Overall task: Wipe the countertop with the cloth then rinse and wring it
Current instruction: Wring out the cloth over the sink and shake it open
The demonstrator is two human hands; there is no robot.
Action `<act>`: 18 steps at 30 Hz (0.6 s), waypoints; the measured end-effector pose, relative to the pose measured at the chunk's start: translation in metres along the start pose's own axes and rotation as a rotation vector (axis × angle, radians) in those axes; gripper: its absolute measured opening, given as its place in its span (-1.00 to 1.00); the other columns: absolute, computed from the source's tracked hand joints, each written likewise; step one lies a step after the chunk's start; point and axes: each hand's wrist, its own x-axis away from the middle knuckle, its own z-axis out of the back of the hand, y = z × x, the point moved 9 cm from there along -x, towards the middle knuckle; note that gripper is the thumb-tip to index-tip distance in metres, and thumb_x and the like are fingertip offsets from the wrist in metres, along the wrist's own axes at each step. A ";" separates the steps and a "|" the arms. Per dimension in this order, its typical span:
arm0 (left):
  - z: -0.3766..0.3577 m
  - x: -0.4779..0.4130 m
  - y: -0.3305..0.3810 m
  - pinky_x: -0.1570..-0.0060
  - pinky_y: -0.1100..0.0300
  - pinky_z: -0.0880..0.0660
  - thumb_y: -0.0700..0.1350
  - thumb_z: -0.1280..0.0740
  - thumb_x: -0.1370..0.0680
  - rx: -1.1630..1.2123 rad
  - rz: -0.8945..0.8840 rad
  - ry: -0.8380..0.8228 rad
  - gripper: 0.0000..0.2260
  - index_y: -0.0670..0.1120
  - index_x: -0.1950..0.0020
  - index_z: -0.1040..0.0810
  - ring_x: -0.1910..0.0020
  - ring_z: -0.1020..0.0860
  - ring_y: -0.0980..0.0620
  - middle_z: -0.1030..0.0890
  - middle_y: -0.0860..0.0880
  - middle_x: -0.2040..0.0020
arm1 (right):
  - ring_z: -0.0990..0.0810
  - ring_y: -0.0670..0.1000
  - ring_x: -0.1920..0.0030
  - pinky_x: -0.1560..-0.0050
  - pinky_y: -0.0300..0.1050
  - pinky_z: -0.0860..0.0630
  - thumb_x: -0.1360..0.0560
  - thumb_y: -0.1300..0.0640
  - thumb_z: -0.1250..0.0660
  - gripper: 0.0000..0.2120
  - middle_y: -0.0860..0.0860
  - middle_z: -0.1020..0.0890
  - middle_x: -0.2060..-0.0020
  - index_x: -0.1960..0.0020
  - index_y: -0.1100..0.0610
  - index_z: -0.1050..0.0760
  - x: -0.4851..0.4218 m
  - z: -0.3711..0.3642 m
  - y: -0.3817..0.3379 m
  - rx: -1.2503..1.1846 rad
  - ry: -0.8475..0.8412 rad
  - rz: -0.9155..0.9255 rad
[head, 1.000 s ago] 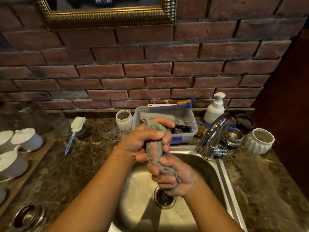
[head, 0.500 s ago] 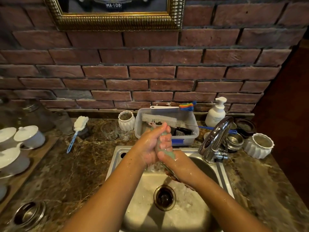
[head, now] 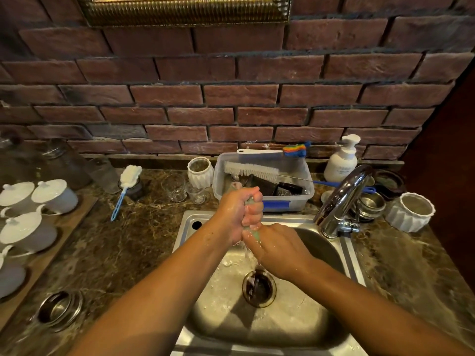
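Clenched tight, our left hand [head: 239, 210] grasps the far end of the cloth [head: 253, 232] and our right hand [head: 280, 250] the near end, water trickling into the sink [head: 295, 218]

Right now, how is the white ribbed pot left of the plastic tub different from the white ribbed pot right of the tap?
The left ribbed pot is taller and narrower; the right ribbed pot is wider and squatter. The left one stands beside the plastic tub; the right one sits by steel bowls. Both are white, ribbed and upright on the countertop.
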 end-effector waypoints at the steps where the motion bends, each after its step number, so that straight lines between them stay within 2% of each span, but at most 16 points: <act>1: 0.004 0.000 -0.003 0.64 0.32 -0.19 -0.06 -0.17 -0.66 0.010 0.008 0.033 -0.61 -0.05 0.37 -0.43 0.67 -0.21 0.13 -0.30 0.05 0.57 | -0.52 -0.02 0.27 0.23 0.01 -0.51 -0.58 -0.22 0.24 -0.49 -0.06 -0.53 0.29 0.11 -0.04 -0.42 -0.001 -0.004 0.001 0.011 -0.005 -0.009; 4: 0.013 0.002 -0.009 0.63 0.31 -0.18 -0.07 -0.17 -0.66 -0.004 0.012 0.106 -0.59 -0.06 0.40 -0.44 0.65 -0.21 0.12 -0.31 0.04 0.56 | -0.56 -0.01 0.25 0.20 0.01 -0.57 -0.65 -0.19 0.15 -0.54 -0.05 -0.55 0.27 0.06 -0.03 -0.45 -0.002 -0.014 0.003 0.018 -0.017 -0.021; 9: 0.020 0.010 -0.011 0.62 0.31 -0.17 -0.09 -0.15 -0.67 -0.046 0.014 0.176 -0.57 -0.06 0.41 -0.42 0.64 -0.22 0.12 -0.33 0.02 0.55 | -0.58 -0.01 0.25 0.17 0.04 -0.59 -0.54 -0.27 0.30 -0.38 -0.01 -0.60 0.24 0.05 -0.02 -0.49 0.000 -0.023 0.000 0.062 -0.024 -0.038; 12: 0.020 0.017 -0.011 0.62 0.30 -0.17 -0.08 -0.16 -0.67 -0.068 0.012 0.219 -0.57 -0.06 0.42 -0.42 0.63 -0.22 0.11 -0.33 0.02 0.55 | -0.58 0.00 0.25 0.20 0.03 -0.57 -0.63 -0.19 0.19 -0.50 -0.01 -0.59 0.25 0.08 -0.02 -0.47 0.004 -0.022 -0.002 0.050 -0.002 -0.052; 15: 0.016 0.027 -0.010 0.61 0.28 -0.17 -0.06 -0.18 -0.67 -0.068 0.018 0.236 -0.57 -0.05 0.41 -0.42 0.62 -0.22 0.11 -0.33 0.03 0.54 | -0.54 -0.04 0.22 0.24 -0.07 -0.44 -0.68 -0.14 0.13 -0.60 -0.05 -0.56 0.23 0.08 -0.06 -0.42 0.012 -0.020 -0.008 0.041 -0.030 -0.070; 16: 0.014 0.032 -0.009 0.61 0.27 -0.18 -0.05 -0.18 -0.67 -0.055 0.014 0.230 -0.58 -0.05 0.40 -0.43 0.62 -0.22 0.11 -0.33 0.03 0.53 | -0.55 -0.04 0.19 0.21 -0.08 -0.45 -0.69 -0.15 0.11 -0.59 -0.05 -0.58 0.21 0.07 -0.05 -0.45 0.016 -0.017 -0.010 0.000 -0.035 -0.094; 18: 0.006 0.040 -0.007 0.58 0.23 -0.21 -0.05 -0.19 -0.67 0.001 -0.014 0.186 -0.62 -0.06 0.36 -0.44 0.61 -0.25 0.10 -0.34 0.03 0.53 | -0.60 0.00 0.12 0.10 0.00 -0.53 -0.67 -0.19 0.03 -0.55 -0.01 -0.65 0.16 0.04 -0.01 -0.55 0.026 -0.006 -0.008 -0.252 -0.019 -0.198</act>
